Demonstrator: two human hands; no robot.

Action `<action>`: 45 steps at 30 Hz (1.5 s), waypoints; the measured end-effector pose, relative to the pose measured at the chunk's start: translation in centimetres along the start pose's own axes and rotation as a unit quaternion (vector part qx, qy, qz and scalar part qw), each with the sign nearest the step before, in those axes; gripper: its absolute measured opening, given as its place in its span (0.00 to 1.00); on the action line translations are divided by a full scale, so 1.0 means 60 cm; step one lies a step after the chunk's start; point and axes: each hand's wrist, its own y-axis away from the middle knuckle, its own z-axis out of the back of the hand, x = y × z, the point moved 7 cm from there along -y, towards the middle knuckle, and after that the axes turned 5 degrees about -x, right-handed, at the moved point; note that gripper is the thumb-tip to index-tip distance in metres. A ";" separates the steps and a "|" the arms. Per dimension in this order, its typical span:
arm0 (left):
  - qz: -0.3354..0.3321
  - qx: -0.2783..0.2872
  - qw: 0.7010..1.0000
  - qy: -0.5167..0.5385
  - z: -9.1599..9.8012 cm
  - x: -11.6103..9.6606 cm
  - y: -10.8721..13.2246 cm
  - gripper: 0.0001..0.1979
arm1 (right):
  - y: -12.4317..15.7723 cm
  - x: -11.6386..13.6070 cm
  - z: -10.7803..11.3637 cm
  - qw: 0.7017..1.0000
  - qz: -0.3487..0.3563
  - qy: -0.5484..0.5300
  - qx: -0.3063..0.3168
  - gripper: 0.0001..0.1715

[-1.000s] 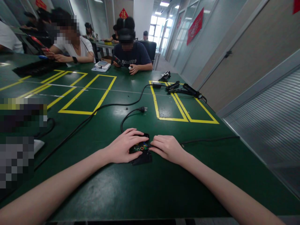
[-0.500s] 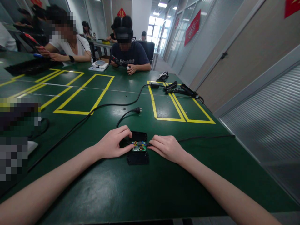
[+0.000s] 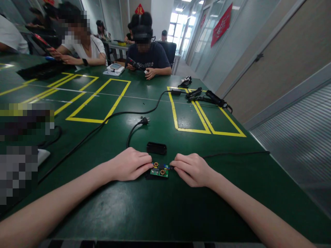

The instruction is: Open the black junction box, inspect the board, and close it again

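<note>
A small green circuit board [image 3: 159, 171] with copper coils lies in a black case half on the green table [image 3: 144, 210]. My left hand [image 3: 130, 164] pinches the board's left end, fingers curled. My right hand [image 3: 192, 168] pinches its right end, where a thin black cable [image 3: 232, 155] runs off to the right. The other black case half [image 3: 156, 148] lies apart, just beyond the board. A black cord with a plug [image 3: 143, 121] curves from my left hand's side toward the table's middle.
Yellow tape rectangles [image 3: 98, 100] mark the table. Black adapters and tools [image 3: 207, 96] lie at the far right. Two people sit at the far side, one holding a tool near a white scale [image 3: 113, 69]. A long black cable [image 3: 108, 119] crosses the table.
The black case half that was around the board now lies separate, farther from me. Both hands and the board have come slightly closer to me. The plug shifted left.
</note>
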 end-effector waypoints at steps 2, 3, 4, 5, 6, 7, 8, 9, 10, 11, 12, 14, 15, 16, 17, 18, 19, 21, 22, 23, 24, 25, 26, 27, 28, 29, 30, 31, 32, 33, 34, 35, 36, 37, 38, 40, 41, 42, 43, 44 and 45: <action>0.000 0.001 1.000 0.011 0.002 -0.001 0.001 0.20 | 0.002 0.002 -0.008 1.000 -0.004 -0.014 0.025 0.13; 0.001 0.003 1.000 0.012 0.003 -0.002 0.001 0.19 | 0.002 0.003 -0.012 0.999 -0.005 -0.018 0.037 0.13; 0.002 0.004 1.000 0.011 0.004 -0.002 0.001 0.19 | 0.003 0.003 -0.015 0.999 -0.008 -0.019 0.048 0.14; 0.004 0.005 1.000 0.008 0.005 -0.002 0.002 0.18 | 0.003 0.002 -0.019 0.998 -0.012 -0.017 0.056 0.14; 0.009 0.007 1.000 0.005 0.006 -0.002 0.002 0.18 | 0.003 0.001 -0.021 0.998 -0.016 -0.012 0.062 0.15; 0.013 0.007 1.000 0.002 0.006 -0.001 0.002 0.17 | 0.003 -0.001 -0.023 0.998 -0.022 -0.006 0.065 0.16; 0.019 0.008 1.000 0.000 0.006 0.000 0.002 0.17 | 0.002 -0.003 -0.025 0.997 -0.028 0.001 0.067 0.17; 0.024 0.008 1.000 -0.001 0.006 0.002 0.002 0.16 | 0.002 -0.005 -0.026 0.997 -0.034 0.006 0.069 0.18; 0.028 0.008 1.000 -0.002 0.005 0.003 0.002 0.16 | 0.001 -0.007 -0.026 0.997 -0.039 0.008 0.071 0.18; 0.033 0.010 0.999 -0.002 0.005 0.006 0.003 0.15 | 0.001 -0.009 -0.027 0.996 -0.042 0.009 0.073 0.18; 0.037 0.011 0.999 -0.002 0.005 0.008 0.003 0.14 | 0.001 -0.010 -0.027 0.996 -0.045 0.009 0.074 0.18; 0.049 0.015 0.999 0.001 0.005 0.013 0.004 0.12 | 0.001 -0.013 -0.026 0.996 -0.046 0.008 0.071 0.19; 0.054 0.018 0.998 0.005 0.005 0.016 0.005 0.10 | 0.001 -0.014 -0.026 0.997 -0.046 0.008 0.069 0.19; 0.059 0.023 0.998 0.010 0.005 0.019 0.005 0.09 | 0.001 -0.015 -0.026 0.997 -0.045 0.007 0.068 0.20; 0.063 0.028 0.997 0.016 0.005 0.021 0.006 0.07 | 0.002 -0.017 -0.027 0.997 -0.045 0.006 0.070 0.20; 0.066 0.034 0.997 0.025 0.004 0.023 0.006 0.06 | 0.003 -0.018 -0.029 0.996 -0.045 0.005 0.073 0.20; 0.070 0.038 0.996 0.035 0.003 0.025 0.006 0.06 | 0.004 -0.018 -0.031 0.996 -0.045 0.003 0.076 0.20; 0.080 0.041 0.994 0.059 0.001 0.029 0.006 0.05 | 0.006 -0.019 -0.035 0.996 -0.045 -0.003 0.078 0.20; 0.087 0.040 0.993 0.070 0.000 0.030 0.006 0.05 | 0.006 -0.019 -0.037 0.996 -0.046 -0.006 0.078 0.19; 0.093 0.038 0.992 0.080 -0.001 0.032 0.006 0.05 | 0.007 -0.019 -0.039 0.996 -0.048 -0.009 0.078 0.19; 0.097 0.036 0.991 0.087 -0.001 0.033 0.005 0.05 | 0.007 -0.019 -0.041 0.996 -0.050 -0.011 0.079 0.18; 0.101 0.035 0.990 0.093 -0.002 0.033 0.005 0.05 | 0.007 -0.020 -0.042 0.995 -0.053 -0.012 0.079 0.17; 0.103 0.034 0.989 0.097 -0.001 0.033 0.005 0.05 | 0.006 -0.022 -0.044 0.995 -0.058 -0.011 0.079 0.17; 0.104 0.033 0.989 0.100 -0.001 0.033 0.005 0.05 | 0.005 -0.024 -0.044 0.995 -0.065 -0.005 0.074 0.16; 0.105 0.033 0.989 0.101 0.000 0.032 0.005 0.06 | 0.004 -0.028 -0.043 0.995 -0.073 0.004 0.065 0.16; 0.107 0.032 0.989 0.101 0.000 0.032 0.005 0.06 | 0.002 -0.032 -0.040 0.995 -0.080 0.014 0.053 0.17; 0.107 0.032 0.989 0.099 0.001 0.031 0.005 0.07 | 0.000 -0.035 -0.038 0.995 -0.084 0.022 0.039 0.18; 0.107 0.032 0.989 0.094 0.002 0.031 0.005 0.07 | -0.003 -0.037 -0.035 0.996 -0.085 0.025 0.025 0.20; 0.106 0.032 0.990 0.087 0.003 0.031 0.005 0.08 | -0.005 -0.038 -0.032 0.996 -0.083 0.024 0.013 0.20; 0.103 0.033 0.991 0.077 0.003 0.031 0.005 0.08 | -0.008 -0.038 -0.030 0.997 -0.080 0.020 0.004 0.20; 0.098 0.033 0.992 0.066 0.003 0.032 0.005 0.08 | -0.010 -0.037 -0.028 0.997 -0.076 0.015 -0.002 0.20; 0.091 0.031 0.994 0.055 0.003 0.032 0.004 0.08 | -0.012 -0.036 -0.027 0.997 -0.071 0.011 -0.006 0.20; 0.084 0.028 0.995 0.048 0.003 0.033 0.004 0.08 | -0.013 -0.035 -0.026 0.998 -0.066 0.010 -0.008 0.19; 0.077 0.023 0.996 0.046 0.003 0.034 0.003 0.09 | -0.014 -0.034 -0.025 0.998 -0.060 0.009 -0.010 0.19; 0.073 0.015 0.996 0.049 0.002 0.035 0.003 0.10 | -0.015 -0.034 -0.024 0.998 -0.055 0.007 -0.013 0.18; 0.075 -0.001 0.995 0.062 0.000 0.039 0.002 0.13 | -0.015 -0.034 -0.024 0.999 -0.048 -0.003 -0.018 0.17; 0.078 -0.007 0.995 0.067 -0.001 0.041 0.001 0.14 | -0.015 -0.035 -0.025 0.998 -0.052 -0.009 -0.019 0.15; 0.081 -0.011 0.994 0.067 -0.003 0.042 0.001 0.14 | -0.014 -0.038 -0.026 0.998 -0.061 -0.018 -0.019 0.14; 0.082 -0.013 0.994 0.065 -0.005 0.044 0.001 0.14 | -0.013 -0.042 -0.027 0.997 -0.074 -0.030 -0.017 0.13; 0.084 -0.014 0.995 0.059 -0.006 0.045 0.000 0.14 | -0.012 -0.046 -0.029 0.995 -0.091 -0.045 -0.014 0.12; 0.085 -0.014 0.995 0.053 -0.007 0.046 0.000 0.13 | -0.011 -0.050 -0.031 0.992 -0.110 -0.063 -0.008 0.11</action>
